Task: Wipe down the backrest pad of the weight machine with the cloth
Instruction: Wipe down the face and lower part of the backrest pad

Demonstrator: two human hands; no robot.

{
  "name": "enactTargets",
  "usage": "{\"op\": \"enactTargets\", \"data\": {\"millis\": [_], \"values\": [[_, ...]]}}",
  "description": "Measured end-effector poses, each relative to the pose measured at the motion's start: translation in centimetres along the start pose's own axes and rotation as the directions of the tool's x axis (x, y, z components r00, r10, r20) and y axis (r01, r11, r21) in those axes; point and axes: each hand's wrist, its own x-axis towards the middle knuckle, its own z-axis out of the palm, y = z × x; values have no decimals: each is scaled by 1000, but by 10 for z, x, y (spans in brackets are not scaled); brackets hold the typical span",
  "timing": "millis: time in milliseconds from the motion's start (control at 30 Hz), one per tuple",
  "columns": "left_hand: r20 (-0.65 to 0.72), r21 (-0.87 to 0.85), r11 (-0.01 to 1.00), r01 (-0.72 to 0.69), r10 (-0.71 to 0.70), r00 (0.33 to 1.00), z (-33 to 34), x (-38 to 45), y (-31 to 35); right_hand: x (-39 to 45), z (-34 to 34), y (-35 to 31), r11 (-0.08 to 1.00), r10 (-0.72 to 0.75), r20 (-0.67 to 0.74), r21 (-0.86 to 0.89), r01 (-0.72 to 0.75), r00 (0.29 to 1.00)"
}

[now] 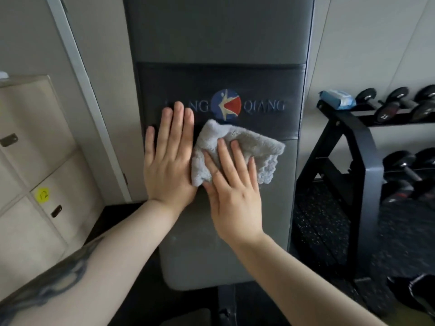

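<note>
The backrest pad [219, 43] of the weight machine stands nearly upright in the middle of the view, grey with a darker band across it that carries a round blue, red and white logo [226, 105] and lettering. A crumpled light grey cloth [247, 147] lies against the pad just below the logo, across the lower edge of the dark band, nearer the pad's right edge than its left.

The right hand [231, 194] presses the cloth flat against the pad, its fingers straight and slightly spread over the cloth's lower left part. The left hand [169, 158] lies flat on the bare pad just beside the cloth, near the pad's left edge, fingers straight and close together, fingertips covering the first letters of the lettering; it holds nothing.

To the left stand beige lockers [30, 161], one with a yellow sticker [42, 194]. To the right, a black rack [348, 184] holds dumbbells [400, 104], and a blue packet of wipes [337, 99] sits on its upper left corner.
</note>
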Motion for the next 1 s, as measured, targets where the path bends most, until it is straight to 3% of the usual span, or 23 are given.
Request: {"op": "enactTargets", "data": {"millis": [133,200,267,333,467,533,600,667,700,733,800,867,933,1000], "values": [[-11,-1,996,-91,91,996,0,-3,-8,-13,-18,40,965,-192,99,-165,206,976],[-17,5,996,-95,95,995,-1,-4,-8,-5,-24,43,985,-85,30,-151,88,996],[-21,29,996,-83,83,996,1,-3,-7,-3,-15,18,992,117,-64,-32,-119,991],[-46,65,995,-69,72,996,3,-2,-6,-11,2,-13,977,212,-64,51,-209,975],[-58,56,995,-79,83,995,2,-2,-6,-46,4,8,997,-50,95,-60,56,994],[-28,13,996,-87,88,996,0,-3,-7,-51,-9,40,984,-79,87,-154,92,993],[-35,7,997,-78,78,996,-2,-4,-6,-37,-19,54,986,119,-46,-112,-124,992],[-39,8,997,-74,74,996,-1,-4,-5,-18,-15,40,938,345,-170,34,-344,923],[-36,6,997,-74,74,997,-1,-3,-5,-13,-10,27,924,382,-171,72,-375,908],[-34,4,997,-74,74,997,-1,-4,-5,-16,-3,16,939,344,-138,64,-338,929],[-35,6,997,-76,76,996,0,-4,-7,-38,6,12,994,110,-3,-24,-110,994],[-27,2,997,-76,76,997,0,-4,-7,-62,-1,36,989,-92,106,-104,103,990],[-30,-1,997,-73,73,997,0,-4,-6,-67,-11,61,988,-68,71,-136,77,995],[-26,2,998,-66,66,998,0,-4,-5,-51,-17,66,988,138,-56,-68,-142,989]]}}
